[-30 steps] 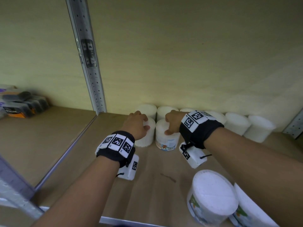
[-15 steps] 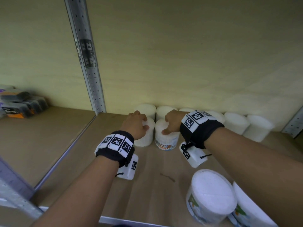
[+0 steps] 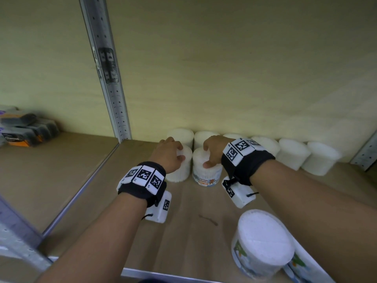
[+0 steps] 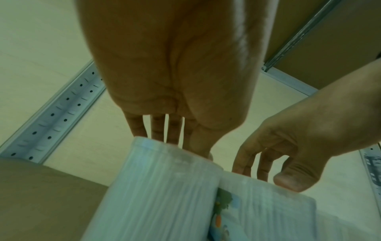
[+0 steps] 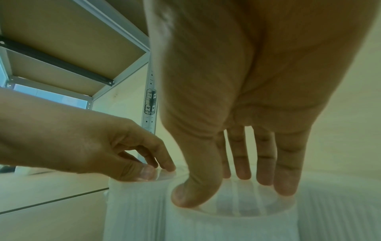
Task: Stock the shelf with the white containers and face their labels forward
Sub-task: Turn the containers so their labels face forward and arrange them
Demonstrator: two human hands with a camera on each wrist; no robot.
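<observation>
On the far left of the shelf lie dark packets, beside a perforated metal upright. The left hand grips the top rim of an unlabelled-looking white container. Touching it on the right, the labelled container shows its print forward, its rim pinched by the right hand. Behind runs a back row of containers; two larger tubs stand near the front right.
</observation>
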